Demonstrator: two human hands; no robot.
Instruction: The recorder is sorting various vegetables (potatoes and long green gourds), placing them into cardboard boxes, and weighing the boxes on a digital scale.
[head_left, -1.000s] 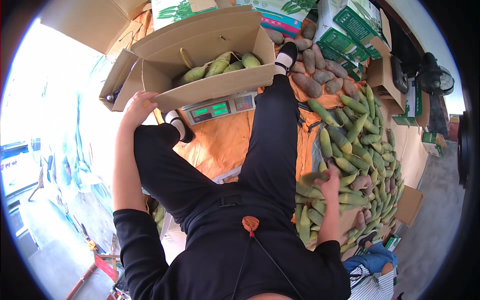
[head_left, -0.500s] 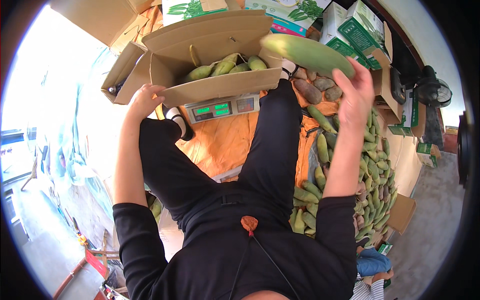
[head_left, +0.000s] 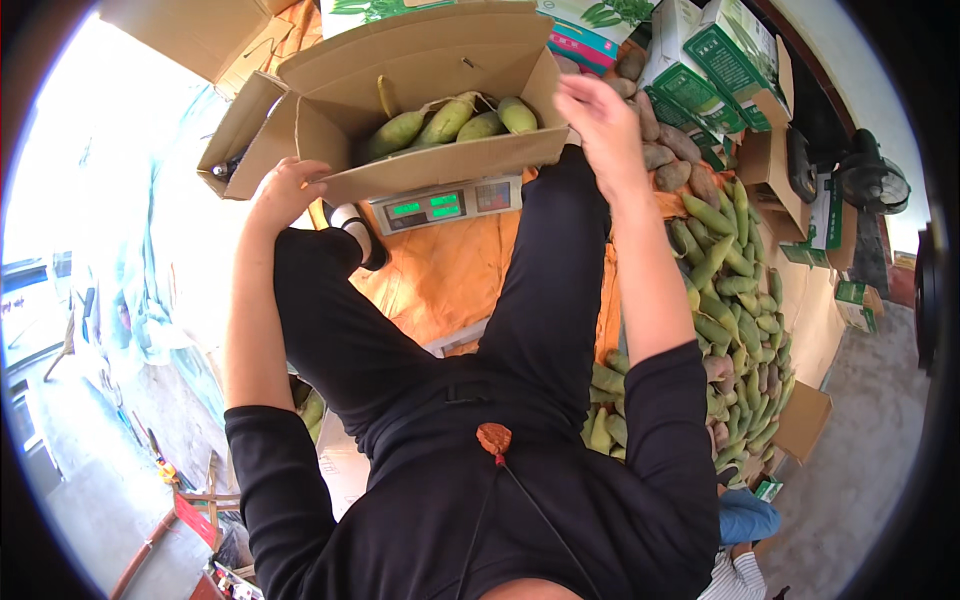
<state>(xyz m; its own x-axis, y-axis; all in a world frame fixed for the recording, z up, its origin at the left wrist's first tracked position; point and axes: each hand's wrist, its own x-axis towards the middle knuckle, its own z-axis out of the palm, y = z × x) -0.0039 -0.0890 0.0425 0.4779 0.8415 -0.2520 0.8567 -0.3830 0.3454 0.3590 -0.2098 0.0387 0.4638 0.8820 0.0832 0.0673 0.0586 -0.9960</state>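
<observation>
An open cardboard box (head_left: pixel 450 170) sits on a digital scale (head_left: pixel 450 204) with lit green displays, in front of my legs. Inside lie several green radishes (head_left: pixel 447 121), with a thin twine over them. My left hand (head_left: pixel 285 192) grips the box's front wall near its left corner, thumb along the edge. At the box's right end is my right hand (head_left: pixel 602 125), with no radish in it. Its fingers are partly spread and bent toward the side wall; whether they touch it I cannot tell.
A big heap of green radishes (head_left: pixel 745 310) lies to the right, with brownish-red ones (head_left: pixel 672 155) beyond. White-green printed boxes (head_left: pixel 735 60) and a black fan (head_left: pixel 870 175) stand at the far right. Another person's blue-clothed leg (head_left: pixel 748 520) shows at lower right. Orange sheeting (head_left: pixel 430 275) covers the floor.
The large green radish has left my right hand, which has moved left to the box's right end. My left hand stays on the box. The radishes in the box look the same.
</observation>
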